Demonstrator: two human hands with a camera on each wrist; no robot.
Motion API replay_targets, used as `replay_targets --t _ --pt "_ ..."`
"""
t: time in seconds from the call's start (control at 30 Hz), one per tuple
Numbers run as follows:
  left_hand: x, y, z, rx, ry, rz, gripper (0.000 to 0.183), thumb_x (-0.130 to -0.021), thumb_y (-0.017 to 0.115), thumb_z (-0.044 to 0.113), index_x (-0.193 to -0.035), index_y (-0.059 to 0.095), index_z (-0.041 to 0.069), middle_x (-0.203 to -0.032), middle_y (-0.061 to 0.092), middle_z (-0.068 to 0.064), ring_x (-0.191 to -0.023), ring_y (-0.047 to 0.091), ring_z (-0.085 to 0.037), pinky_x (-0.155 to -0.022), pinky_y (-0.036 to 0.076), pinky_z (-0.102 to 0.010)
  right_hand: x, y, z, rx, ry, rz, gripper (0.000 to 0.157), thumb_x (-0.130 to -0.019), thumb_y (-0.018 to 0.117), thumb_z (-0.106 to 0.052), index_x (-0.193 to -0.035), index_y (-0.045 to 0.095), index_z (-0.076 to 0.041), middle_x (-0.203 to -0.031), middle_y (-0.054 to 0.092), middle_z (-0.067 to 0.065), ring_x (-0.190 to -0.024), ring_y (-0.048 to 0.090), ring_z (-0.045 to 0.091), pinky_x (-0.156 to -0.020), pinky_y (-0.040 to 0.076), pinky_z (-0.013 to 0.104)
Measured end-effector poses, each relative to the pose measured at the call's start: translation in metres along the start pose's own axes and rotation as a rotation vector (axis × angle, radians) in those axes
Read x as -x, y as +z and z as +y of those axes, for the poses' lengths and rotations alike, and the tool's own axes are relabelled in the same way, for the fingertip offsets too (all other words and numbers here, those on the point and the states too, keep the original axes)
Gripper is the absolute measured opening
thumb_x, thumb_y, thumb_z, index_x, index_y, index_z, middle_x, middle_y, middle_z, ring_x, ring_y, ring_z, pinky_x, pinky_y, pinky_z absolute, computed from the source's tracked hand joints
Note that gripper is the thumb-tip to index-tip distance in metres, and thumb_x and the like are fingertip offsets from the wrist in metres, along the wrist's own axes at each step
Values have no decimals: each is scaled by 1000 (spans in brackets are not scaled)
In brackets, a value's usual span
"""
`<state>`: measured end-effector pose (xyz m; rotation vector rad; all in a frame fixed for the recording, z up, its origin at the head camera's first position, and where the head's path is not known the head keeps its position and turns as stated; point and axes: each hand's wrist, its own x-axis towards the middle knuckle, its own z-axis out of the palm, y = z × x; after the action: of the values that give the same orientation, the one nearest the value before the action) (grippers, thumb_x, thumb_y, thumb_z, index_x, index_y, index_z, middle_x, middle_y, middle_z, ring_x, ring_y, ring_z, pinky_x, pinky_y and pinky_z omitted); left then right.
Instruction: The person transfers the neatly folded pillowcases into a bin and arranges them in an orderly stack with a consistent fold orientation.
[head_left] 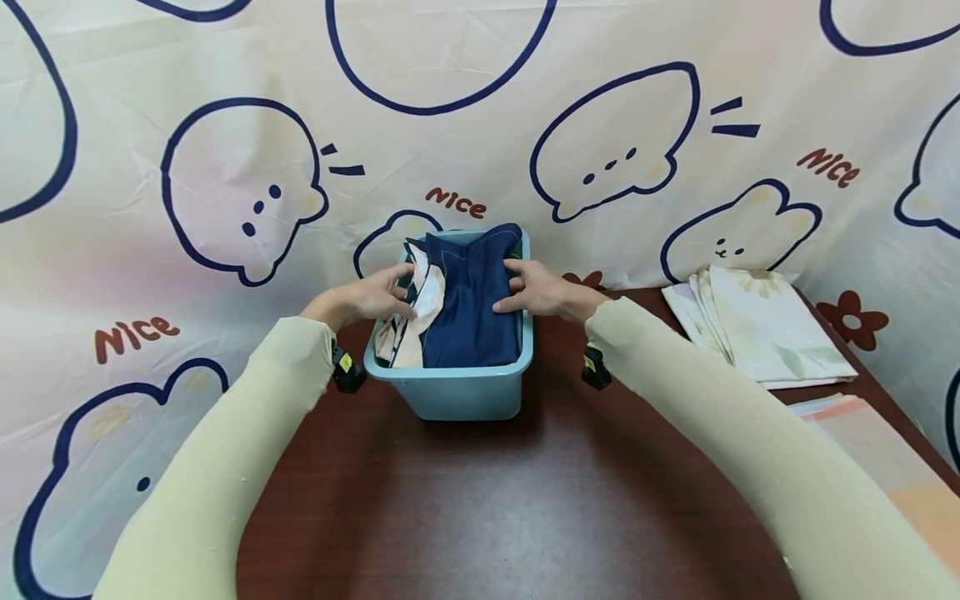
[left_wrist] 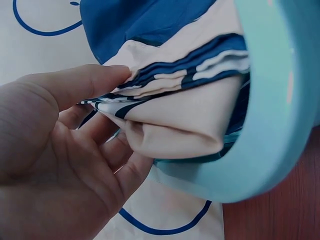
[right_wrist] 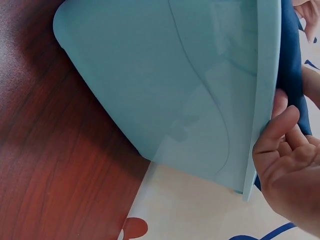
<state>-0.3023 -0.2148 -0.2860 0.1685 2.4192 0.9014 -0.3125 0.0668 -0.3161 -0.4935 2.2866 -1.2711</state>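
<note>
Smooth plastic bin (head_left: 457, 400), matt cloth (head_left: 472, 308), glossy tabletop (head_left: 480, 508)

Navy cloth (head_left: 472, 308) — in blue bin (head_left: 465, 396)

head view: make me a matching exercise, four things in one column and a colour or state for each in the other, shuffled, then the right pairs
Things:
1. bin
2. plain cloth between the hands
3. tabletop
4. left hand

Colours and states:
a. dark reddish brown
b. pinching the patterned cloth
c. light blue
d. navy

Right pairs: 1-c, 2-d, 3-a, 4-b
</note>
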Motion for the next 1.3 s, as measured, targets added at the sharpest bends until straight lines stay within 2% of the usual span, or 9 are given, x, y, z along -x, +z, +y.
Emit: replay_targets --t 0.33,0.67,1.2,1.3 --pt "-3 2 2 -59 -2 11 91 -92 62 11 -157 -1 18 -158 22 -27 -146 26 -42 -115 28 -58 -1 5 0 -6 -23 19 90 -89 68 -11 -157 9 -12 -145 52 14 -141 43 25 -118 31 43" --pt "-4 3 4 -111 8 15 89 -92 61 8 -157 1 15 -156 26 -29 -144 30 -43 -115 30 -56 0 6 -4 5 -11 19 88 -90 68 -10 -156 11 -13 -145 51 14 -140 44 26 -117 32 44" --pt "-5 5 5 -174 13 43 81 -92 61 6 -155 11 11 -153 32 -30 -140 38 -43 -112 35 -55 -2 6 -9 90 26 -17 90 -90 66 -9 -157 6 -12 -154 38 16 -145 35 28 -119 29 45" --pt "-4 5 5 -181 19 43 78 -93 60 7 -155 12 10 -150 36 -30 -137 42 -42 -109 40 -52 -1 6 -10 128 42 -15 90 -91 67 -13 -157 6 -12 -154 38 16 -146 34 28 -118 30 44"
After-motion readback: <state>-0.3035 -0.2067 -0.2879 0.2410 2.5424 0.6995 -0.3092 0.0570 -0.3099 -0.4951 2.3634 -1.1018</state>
